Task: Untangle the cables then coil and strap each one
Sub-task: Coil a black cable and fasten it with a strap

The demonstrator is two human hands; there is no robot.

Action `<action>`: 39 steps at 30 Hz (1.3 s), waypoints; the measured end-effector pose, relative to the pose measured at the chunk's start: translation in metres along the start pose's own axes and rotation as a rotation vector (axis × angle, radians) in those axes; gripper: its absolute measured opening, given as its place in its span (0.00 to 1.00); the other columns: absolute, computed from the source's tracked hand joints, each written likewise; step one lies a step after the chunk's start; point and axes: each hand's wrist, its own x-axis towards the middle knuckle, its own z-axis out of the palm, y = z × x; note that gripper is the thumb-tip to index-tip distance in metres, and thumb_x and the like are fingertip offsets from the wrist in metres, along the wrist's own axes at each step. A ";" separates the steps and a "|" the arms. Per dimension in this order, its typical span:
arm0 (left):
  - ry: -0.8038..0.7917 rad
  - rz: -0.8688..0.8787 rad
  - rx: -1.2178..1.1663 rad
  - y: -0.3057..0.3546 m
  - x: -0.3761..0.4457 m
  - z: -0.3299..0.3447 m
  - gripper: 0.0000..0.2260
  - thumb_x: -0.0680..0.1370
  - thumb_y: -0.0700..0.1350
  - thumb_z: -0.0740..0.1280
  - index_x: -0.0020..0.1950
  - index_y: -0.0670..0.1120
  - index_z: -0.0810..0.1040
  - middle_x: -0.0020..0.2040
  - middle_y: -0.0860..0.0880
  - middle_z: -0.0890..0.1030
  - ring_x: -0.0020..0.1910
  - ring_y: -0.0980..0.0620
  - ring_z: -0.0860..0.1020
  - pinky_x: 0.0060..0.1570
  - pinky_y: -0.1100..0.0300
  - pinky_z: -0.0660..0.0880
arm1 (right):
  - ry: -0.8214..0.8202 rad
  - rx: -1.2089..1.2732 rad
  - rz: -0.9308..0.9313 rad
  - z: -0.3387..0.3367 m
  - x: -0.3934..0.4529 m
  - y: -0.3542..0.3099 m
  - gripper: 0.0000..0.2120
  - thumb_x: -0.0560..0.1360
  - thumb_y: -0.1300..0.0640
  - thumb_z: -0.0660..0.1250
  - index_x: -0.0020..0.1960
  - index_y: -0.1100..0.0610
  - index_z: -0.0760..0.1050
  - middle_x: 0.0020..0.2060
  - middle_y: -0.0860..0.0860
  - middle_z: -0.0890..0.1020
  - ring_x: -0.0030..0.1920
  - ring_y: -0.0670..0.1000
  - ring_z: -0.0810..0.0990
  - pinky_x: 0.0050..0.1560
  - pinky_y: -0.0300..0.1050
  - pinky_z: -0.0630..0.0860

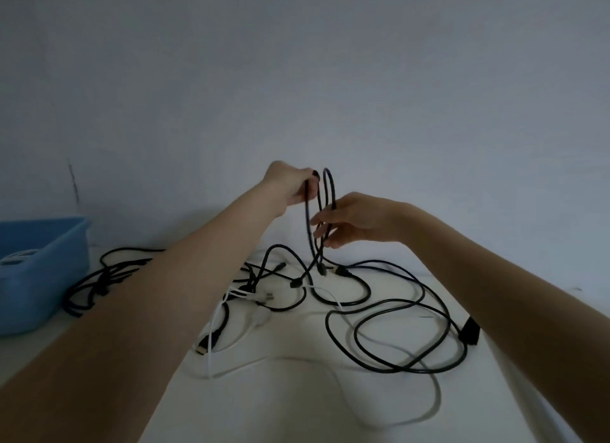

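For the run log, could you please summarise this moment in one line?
left hand: grips thin black cable loop, raised | right hand: fingers on strands | white cable: on table | blue plastic basket: left

Bare forearms, no sleeves; dark-painted nail on left hand [290, 183].

The scene is dimly and evenly lit, with a cool grey cast. Soft shadows are cast beneath the forearms. Wide-angle bending is seen beside the blue basket [43, 271], where detail is softened.

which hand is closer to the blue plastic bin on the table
Left. The left hand is raised over the white table, gripping a black cable loop, right of the blue plastic bin. The right hand holds the same loop farther right.
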 end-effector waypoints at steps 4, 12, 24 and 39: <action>0.019 -0.114 -0.227 -0.001 0.003 -0.013 0.12 0.80 0.35 0.50 0.41 0.39 0.69 0.23 0.48 0.74 0.15 0.59 0.66 0.14 0.69 0.61 | 0.287 -0.038 0.169 -0.028 0.004 0.035 0.13 0.78 0.65 0.62 0.59 0.73 0.69 0.42 0.66 0.81 0.34 0.56 0.83 0.40 0.45 0.82; -0.325 -0.248 -0.323 -0.005 -0.019 0.001 0.13 0.81 0.40 0.52 0.37 0.43 0.66 0.23 0.51 0.67 0.17 0.59 0.59 0.15 0.69 0.52 | 0.510 -1.027 0.322 -0.041 -0.012 0.039 0.24 0.76 0.52 0.66 0.64 0.66 0.66 0.60 0.60 0.70 0.56 0.60 0.74 0.55 0.50 0.74; -0.712 -0.193 -0.058 -0.002 -0.045 0.014 0.19 0.83 0.52 0.50 0.40 0.44 0.72 0.20 0.55 0.59 0.17 0.60 0.56 0.17 0.67 0.49 | 0.430 -0.006 -0.371 -0.012 0.009 0.028 0.12 0.82 0.59 0.55 0.52 0.62 0.75 0.42 0.55 0.78 0.42 0.50 0.77 0.50 0.42 0.73; -0.477 0.098 -0.388 0.048 -0.050 0.009 0.18 0.84 0.48 0.52 0.55 0.38 0.76 0.44 0.47 0.82 0.34 0.56 0.81 0.25 0.72 0.73 | 0.374 -0.514 -0.083 0.000 0.025 0.003 0.11 0.80 0.55 0.59 0.41 0.58 0.69 0.29 0.51 0.72 0.27 0.49 0.70 0.27 0.39 0.68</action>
